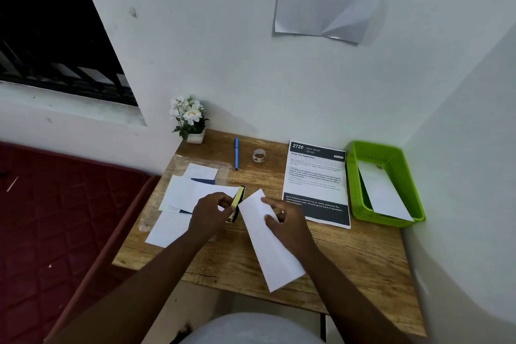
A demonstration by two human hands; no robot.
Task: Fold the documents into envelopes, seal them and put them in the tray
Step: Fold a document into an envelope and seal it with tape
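Step, by judgement: sealing stage, one envelope already in tray (354, 176).
Right hand (289, 225): fingers pinch white envelope (272, 251), lifted aslant over desk (363, 254).
Left hand (210, 213): grips small yellow-and-black item (238, 201), identity unclear, just beside envelope's upper end.
Next move likely: close flap, seal, carry right to tray.
Loose papers (178, 193): left of hands.

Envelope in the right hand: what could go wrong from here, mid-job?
1. The envelope is held only near its top end by the right hand; its long free end hangs past the desk edge and could sag or crease.
2. The left hand grips a small yellow-and-black object beside loose papers; a careless move could scatter them.
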